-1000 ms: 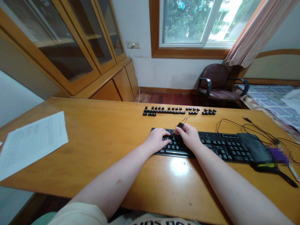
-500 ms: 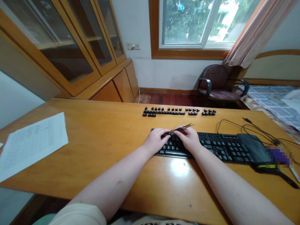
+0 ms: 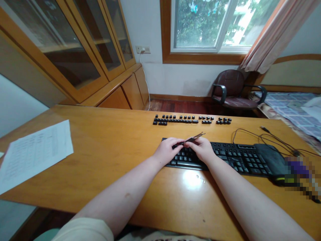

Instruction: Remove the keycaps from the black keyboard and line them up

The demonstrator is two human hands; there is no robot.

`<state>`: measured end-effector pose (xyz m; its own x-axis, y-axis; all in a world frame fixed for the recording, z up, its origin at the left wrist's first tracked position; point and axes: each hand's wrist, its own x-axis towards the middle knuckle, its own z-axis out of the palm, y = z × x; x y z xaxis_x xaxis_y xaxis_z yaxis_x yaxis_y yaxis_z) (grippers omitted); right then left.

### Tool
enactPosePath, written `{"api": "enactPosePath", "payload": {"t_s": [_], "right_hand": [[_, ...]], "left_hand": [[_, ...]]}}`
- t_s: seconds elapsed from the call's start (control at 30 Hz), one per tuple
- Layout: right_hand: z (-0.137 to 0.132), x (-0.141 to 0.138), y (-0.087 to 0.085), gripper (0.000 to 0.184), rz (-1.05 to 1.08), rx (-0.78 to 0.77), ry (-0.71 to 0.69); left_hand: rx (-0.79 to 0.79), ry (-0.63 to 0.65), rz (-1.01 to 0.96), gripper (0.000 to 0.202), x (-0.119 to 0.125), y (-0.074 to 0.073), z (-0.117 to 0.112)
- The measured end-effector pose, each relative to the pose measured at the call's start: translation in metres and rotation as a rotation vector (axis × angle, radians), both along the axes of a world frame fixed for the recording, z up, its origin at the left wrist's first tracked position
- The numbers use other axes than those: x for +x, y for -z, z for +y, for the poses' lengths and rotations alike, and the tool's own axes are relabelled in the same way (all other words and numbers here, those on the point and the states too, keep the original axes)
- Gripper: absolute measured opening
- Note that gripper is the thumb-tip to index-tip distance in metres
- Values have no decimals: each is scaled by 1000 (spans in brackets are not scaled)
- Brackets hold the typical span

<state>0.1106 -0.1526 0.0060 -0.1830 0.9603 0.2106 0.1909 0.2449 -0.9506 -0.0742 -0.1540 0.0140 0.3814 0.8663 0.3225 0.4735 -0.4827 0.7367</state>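
Note:
A black keyboard (image 3: 235, 157) lies on the desk under both my hands, with its upper rows partly without keycaps. My right hand (image 3: 203, 149) is closed around a slim dark two-pronged tool (image 3: 198, 136) whose thin brownish ends point up and to the right. Over the keyboard's left part, my left hand (image 3: 167, 150) has its thumb and fingers pinched together, meeting the tool's near end. What those left fingertips hold, if anything, is too small to make out. Behind the keyboard, rows of loose black keycaps (image 3: 180, 120) are laid out on the desk.
Printed paper sheets (image 3: 37, 154) lie on the left of the wooden desk (image 3: 105, 147). Right of the keyboard are a coiled black cable (image 3: 281, 142) and a blurred purple object (image 3: 299, 167). A chair (image 3: 230, 88) stands beyond the desk.
Both hands stay at the same place over the keyboard. The tool's tips have shifted slightly left, and my fingertips have drawn a little closer together.

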Motion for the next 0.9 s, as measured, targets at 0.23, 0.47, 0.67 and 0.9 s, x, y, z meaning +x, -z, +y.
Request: {"api": "enactPosePath", "payload": {"t_s": [0.23,0.47,0.67,0.9], "right_hand": [[1,1,-4,16,62,-7,-84],[-6,-1,-8,11,-224,421,-132],[-6,-3,-6,11,-278,459,-159],[-5,-3,-7,11,-263,434,-100]], "left_hand": [[-400,19,-313,21,-5,-2,10],[-618,-38,-556,24,-7,2,17],[-590,-43,-608,25,-7,1,17],[-595,-11,-600,31,-4,5,15]]}}
